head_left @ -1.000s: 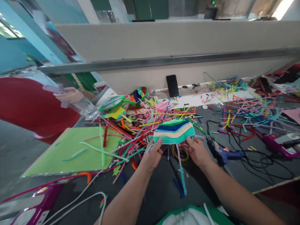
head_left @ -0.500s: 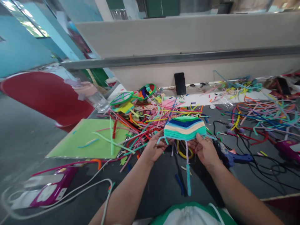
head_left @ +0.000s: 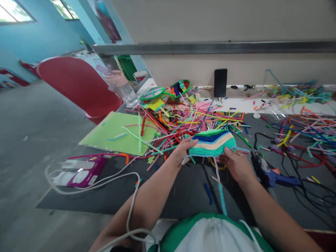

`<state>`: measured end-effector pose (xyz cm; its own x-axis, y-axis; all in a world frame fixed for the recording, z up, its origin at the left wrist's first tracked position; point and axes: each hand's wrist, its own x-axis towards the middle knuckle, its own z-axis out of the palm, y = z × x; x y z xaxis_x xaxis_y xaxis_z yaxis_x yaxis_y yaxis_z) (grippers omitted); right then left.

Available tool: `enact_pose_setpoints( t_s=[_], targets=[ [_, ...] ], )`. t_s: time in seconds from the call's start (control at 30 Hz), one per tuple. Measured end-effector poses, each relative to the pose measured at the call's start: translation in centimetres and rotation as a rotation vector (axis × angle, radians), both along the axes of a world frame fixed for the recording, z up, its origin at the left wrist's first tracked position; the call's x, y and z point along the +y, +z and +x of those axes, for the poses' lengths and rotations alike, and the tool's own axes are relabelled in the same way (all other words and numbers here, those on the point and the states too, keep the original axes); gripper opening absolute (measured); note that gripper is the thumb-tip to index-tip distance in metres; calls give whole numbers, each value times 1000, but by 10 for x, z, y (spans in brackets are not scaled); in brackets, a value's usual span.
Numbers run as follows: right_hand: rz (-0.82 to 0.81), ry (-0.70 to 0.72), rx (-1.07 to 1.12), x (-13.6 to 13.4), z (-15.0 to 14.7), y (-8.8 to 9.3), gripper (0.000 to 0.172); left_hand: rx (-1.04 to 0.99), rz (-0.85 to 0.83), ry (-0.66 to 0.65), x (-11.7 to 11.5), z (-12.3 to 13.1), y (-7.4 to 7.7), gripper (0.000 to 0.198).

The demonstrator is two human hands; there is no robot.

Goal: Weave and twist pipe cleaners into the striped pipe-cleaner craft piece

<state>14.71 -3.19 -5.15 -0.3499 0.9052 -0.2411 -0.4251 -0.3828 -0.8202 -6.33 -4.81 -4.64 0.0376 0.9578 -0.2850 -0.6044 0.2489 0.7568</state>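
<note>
Between my hands I hold a striped pipe-cleaner panel (head_left: pixel 213 144), its bands green, dark blue, light blue, cream and turquoise. My left hand (head_left: pixel 183 150) pinches the left end with the thumb over the front. My right hand (head_left: pixel 237 164) grips the lower right corner, its thumb on the turquoise band and the other fingers underneath. From the panel's lower edge hangs a lilac and light-blue pipe-cleaner stem (head_left: pixel 220 190). Short blue pipe-cleaner ends stick out at both sides. Partly hidden behind my right hand is a yellow ring (head_left: pixel 222 165).
Loose pipe cleaners (head_left: pixel 181 120) heap behind my hands. A blue glue gun (head_left: pixel 275 176) and black cables lie at right. To the left are a green sheet (head_left: pixel 105 134), a purple-and-white device (head_left: pixel 86 173) with a white cable, and a bottle (head_left: pixel 126 91). A phone (head_left: pixel 220 83) leans at the back.
The view has swung left and down, so the table appears farther right. The panel is now more slanted, and my left thumb has come over its front face.
</note>
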Motion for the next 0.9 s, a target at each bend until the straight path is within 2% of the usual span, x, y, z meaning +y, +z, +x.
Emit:
enact_pose_setpoints(
  t_s=[0.2,0.43,0.6,0.77,0.9],
  targets=[
    [4,-8,-19,1,-2,-1,23,49,109,12,-1,3,3,30],
    [2,-10,4,-1,-2,-1,24,63,117,18,-1,3,2,31],
    [22,87,37,-3,-1,2,24,41,117,76,4,0,0,30],
    [0,185,-4,-5,-1,4,34,13,132,86,5,-2,-3,30],
    [23,225,-13,-5,2,6,31,29,133,70,3,-4,-2,29]
  ],
)
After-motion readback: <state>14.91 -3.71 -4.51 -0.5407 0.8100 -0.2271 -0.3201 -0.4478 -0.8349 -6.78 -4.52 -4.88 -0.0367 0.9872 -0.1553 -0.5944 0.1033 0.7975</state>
